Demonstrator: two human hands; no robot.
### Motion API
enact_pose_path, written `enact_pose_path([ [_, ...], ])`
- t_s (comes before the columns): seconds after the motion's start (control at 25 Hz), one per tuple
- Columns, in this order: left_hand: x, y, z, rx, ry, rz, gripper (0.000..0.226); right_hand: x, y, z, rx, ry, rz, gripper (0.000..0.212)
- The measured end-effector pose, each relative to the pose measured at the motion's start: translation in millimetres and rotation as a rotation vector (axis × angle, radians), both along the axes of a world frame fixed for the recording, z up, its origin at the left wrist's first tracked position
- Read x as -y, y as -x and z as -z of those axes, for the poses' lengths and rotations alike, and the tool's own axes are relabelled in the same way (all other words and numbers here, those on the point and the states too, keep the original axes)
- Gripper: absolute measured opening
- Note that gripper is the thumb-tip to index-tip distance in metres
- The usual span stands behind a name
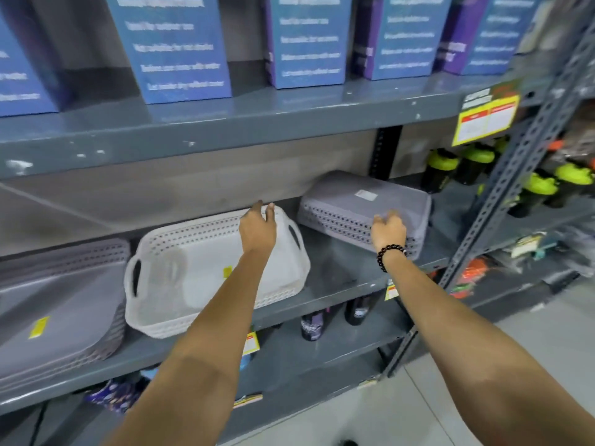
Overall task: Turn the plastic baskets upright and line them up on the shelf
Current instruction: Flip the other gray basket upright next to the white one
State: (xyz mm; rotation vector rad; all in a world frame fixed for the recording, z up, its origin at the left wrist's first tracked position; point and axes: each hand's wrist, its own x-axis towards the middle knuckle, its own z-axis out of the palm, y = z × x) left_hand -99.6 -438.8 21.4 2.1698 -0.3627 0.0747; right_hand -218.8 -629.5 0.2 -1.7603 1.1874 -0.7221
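Three lots of baskets sit on the grey metal shelf (338, 262) right now. Far left there's a grey stack (61, 304), open side up, with a yellow sticker inside. In the middle is a white basket (180, 272) with perforated walls and handle cut-outs, also upright, sitting a bit skewed with its near edge out at the shelf lip. On the right is the grey basket (363, 204), and that one's flipped bottom-up with a white label on its base; looks like it might be a few nested together, hard to tell. The person's left hand (257, 228) is reaching over the far rim of the white basket, fingers (269, 210) loosely spread and not clamped on anything as far as I can see, just at or above the rim. Their right hand (388, 230), with a dark bead bracelet (390, 252) on the wrist, is on the near side wall of the upside-down grey basket, fingers curled over its edge, though I can't tell how firm the grip is. Up top there's a row of blue boxes (180, 46), and off to the right some black bottles with lime-green lids (447, 169). More dark bottles (312, 325) on the shelf below.
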Motion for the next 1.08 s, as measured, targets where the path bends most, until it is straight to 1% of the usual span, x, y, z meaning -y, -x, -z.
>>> enact_pose_path([
  [0.08, 49, -5, -7, -0.012, 0.004, 0.076, 0.044, 36, 2, -7, -0.049, 0.055, 0.076, 0.046],
  [0.16, 99, -15, -13, -0.079, -0.003, 0.127, 0.051, 77, 0, -9, -0.13, 0.069, 0.103, 0.052],
  [0.2, 122, -22, -14, -0.128, -0.036, 0.153, 0.054, 98, -3, -7, -0.194, 0.049, 0.1, 0.056],
  [0.28, 159, -35, -14, -0.225, -0.108, 0.209, 0.058, 135, -9, 0, -0.282, -0.076, 0.084, 0.062],
  [0.36, 183, -47, -7, -0.216, -0.243, 0.248, 0.056, 160, -13, 5, -0.34, -0.156, 0.051, 0.061],
  [0.44, 196, -57, 1, -0.173, -0.374, 0.239, 0.056, 177, -18, 5, -0.404, -0.147, -0.086, 0.049],
  [0.52, 199, -65, 8, -0.28, -0.419, 0.213, 0.064, 187, -21, 5, -0.477, -0.141, -0.184, 0.032],
  [0.56, 199, -70, 10, -0.329, -0.429, 0.19, 0.072, 192, -22, 7, -0.49, -0.186, -0.193, 0.02],
  [0.6, 200, -78, 16, -0.359, -0.424, 0.171, 0.081, 197, -21, 9, -0.485, -0.208, -0.191, 0.013],
  [0.64, 200, -90, 28, -0.375, -0.389, 0.145, 0.091, 199, -20, 11, -0.451, -0.243, -0.156, 0.016],
  [0.68, 202, -109, 47, -0.363, -0.364, 0.131, 0.1, 200, -19, 14, -0.394, -0.271, -0.11, 0.028],
  [0.72, 205, -126, 65, -0.35, -0.338, 0.115, 0.104, 201, -17, 18, -0.329, -0.279, -0.065, 0.038],
  [0.76, 203, -126, 64, -0.383, -0.277, 0.106, 0.1, 200, -14, 18, -0.251, -0.252, -0.034, 0.043],
  [0.8, 191, -110, 49, -0.425, -0.207, 0.076, 0.089, 196, -11, 16, -0.148, -0.224, -0.022, 0.047],
  [0.84, 182, -86, 30, -0.452, -0.088, 0.003, 0.075, 197, -8, 19, -0.056, -0.202, -0.032, 0.054],
  [0.88, 176, -70, 18, -0.432, 0.008, -0.074, 0.062, 194, -6, 19, 0.032, -0.179, -0.051, 0.063],
  [0.92, 169, -59, 10, -0.399, 0.122, -0.15, 0.055, 191, -5, 17, 0.125, -0.161, -0.053, 0.07],
  [0.96, 161, -55, 9, -0.375, 0.252, -0.188, 0.052, 184, -2, 9, 0.219, -0.159, -0.041, 0.073],
  [1.04, 144, -45, 9, -0.331, 0.623, -0.243, 0.051, 171, 8, -7, 0.415, -0.179, -0.023, 0.066],
  [1.08, 137, -43, 11, -0.364, 0.73, -0.246, 0.053, 169, 14, -12, 0.524, -0.238, -0.005, 0.058],
])
